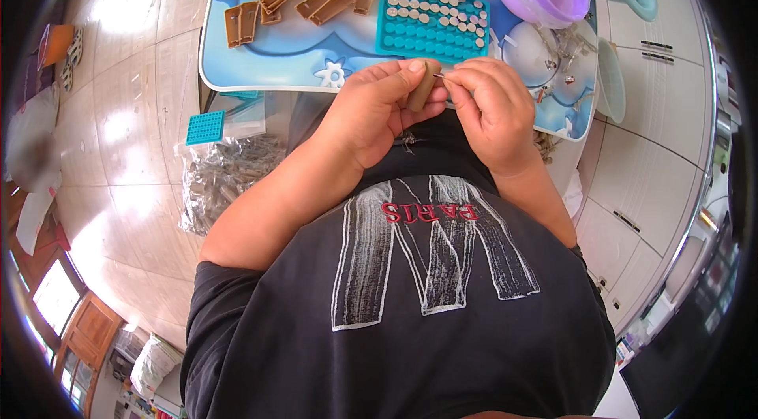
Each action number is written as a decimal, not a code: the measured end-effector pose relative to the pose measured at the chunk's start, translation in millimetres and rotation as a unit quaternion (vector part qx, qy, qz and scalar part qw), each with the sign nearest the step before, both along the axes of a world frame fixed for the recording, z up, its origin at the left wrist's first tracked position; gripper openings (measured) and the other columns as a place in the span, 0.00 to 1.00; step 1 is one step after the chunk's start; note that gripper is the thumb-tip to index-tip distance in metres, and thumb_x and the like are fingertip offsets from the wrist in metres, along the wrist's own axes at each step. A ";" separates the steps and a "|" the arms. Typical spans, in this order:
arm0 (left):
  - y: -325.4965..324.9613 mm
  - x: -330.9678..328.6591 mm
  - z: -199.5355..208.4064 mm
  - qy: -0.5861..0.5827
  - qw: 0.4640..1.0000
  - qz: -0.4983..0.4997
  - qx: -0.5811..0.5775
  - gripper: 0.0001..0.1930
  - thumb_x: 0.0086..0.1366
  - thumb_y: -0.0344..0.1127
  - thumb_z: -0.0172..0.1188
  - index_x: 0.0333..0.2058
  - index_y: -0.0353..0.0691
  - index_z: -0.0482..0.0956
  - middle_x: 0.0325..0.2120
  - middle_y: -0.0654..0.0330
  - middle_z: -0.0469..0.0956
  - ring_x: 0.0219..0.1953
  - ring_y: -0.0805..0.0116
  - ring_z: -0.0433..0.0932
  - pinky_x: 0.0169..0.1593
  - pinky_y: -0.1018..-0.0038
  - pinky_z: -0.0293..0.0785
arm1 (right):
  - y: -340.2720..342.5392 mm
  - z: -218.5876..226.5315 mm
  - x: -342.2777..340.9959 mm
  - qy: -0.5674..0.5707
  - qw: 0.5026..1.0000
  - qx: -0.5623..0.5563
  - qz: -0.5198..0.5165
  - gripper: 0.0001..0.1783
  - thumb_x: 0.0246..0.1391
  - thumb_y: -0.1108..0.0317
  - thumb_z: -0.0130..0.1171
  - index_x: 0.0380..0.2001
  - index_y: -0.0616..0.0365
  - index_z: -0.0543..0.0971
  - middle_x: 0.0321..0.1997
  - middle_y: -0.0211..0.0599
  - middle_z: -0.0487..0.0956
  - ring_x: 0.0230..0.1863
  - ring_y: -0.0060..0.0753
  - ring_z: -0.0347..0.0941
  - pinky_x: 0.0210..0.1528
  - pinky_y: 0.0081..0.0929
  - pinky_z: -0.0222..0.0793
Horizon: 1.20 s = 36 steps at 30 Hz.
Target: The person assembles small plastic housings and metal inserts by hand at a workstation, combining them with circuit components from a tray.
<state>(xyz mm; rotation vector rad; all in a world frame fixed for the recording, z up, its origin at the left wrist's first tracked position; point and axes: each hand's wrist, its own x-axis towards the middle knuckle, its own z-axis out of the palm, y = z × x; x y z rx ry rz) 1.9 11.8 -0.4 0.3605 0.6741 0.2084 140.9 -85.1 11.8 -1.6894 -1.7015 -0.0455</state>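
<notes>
Left hand [377, 99] is gripping a brown piece [424, 89] between thumb and fingers, by the table's [272, 67] near edge; right hand [493, 107] is pinching a thin item [441, 76], too small to identify, beside it. Teal tray [387, 45] is lying just beyond.

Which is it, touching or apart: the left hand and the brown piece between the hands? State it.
Touching. The head view shows the left hand gripping the brown piece, its thumb pressed against it.
</notes>
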 end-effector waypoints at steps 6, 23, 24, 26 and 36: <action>0.5 -1.2 -12.8 -0.096 0.995 -0.016 0.012 0.12 0.68 0.36 0.48 0.36 0.32 0.75 0.32 0.59 0.77 0.37 0.70 0.77 0.48 0.71 0.72 | 3.0 -5.3 -2.5 0.012 1.000 0.020 0.018 0.09 0.40 0.79 0.62 0.29 0.62 0.75 0.30 0.39 0.77 0.31 0.41 0.74 0.33 0.32 0.72; -1.7 0.8 -10.0 -0.018 1.000 -0.012 0.018 0.12 0.68 0.37 0.49 0.37 0.33 0.74 0.33 0.61 0.76 0.37 0.73 0.77 0.47 0.75 0.75 | 3.1 -9.9 -1.8 0.034 0.999 0.006 0.003 0.09 0.42 0.78 0.62 0.29 0.61 0.75 0.30 0.39 0.78 0.30 0.42 0.76 0.30 0.31 0.73; -2.1 1.4 -9.7 -0.017 1.000 -0.012 0.020 0.12 0.68 0.37 0.49 0.37 0.33 0.75 0.32 0.61 0.76 0.37 0.74 0.77 0.47 0.75 0.75 | 3.6 -10.4 -1.7 0.027 1.000 0.008 0.007 0.08 0.42 0.78 0.62 0.29 0.61 0.75 0.30 0.39 0.78 0.30 0.42 0.76 0.30 0.31 0.73; -1.5 1.5 -9.3 -0.017 1.000 -0.012 0.023 0.12 0.68 0.37 0.49 0.37 0.33 0.75 0.32 0.62 0.76 0.37 0.74 0.77 0.47 0.75 0.75 | 4.1 -12.1 -2.4 0.028 1.000 0.007 0.006 0.08 0.42 0.78 0.62 0.29 0.61 0.75 0.30 0.40 0.77 0.30 0.42 0.76 0.30 0.30 0.73; -0.3 -4.3 2.1 -0.018 0.993 -0.105 0.047 0.15 0.67 0.42 0.53 0.38 0.33 0.75 0.32 0.59 0.78 0.30 0.74 0.78 0.38 0.78 0.78 | -11.4 -5.9 16.2 0.372 0.912 -0.161 0.054 0.14 0.51 0.68 0.63 0.38 0.64 0.77 0.31 0.31 0.76 0.34 0.20 0.72 0.37 0.20 0.69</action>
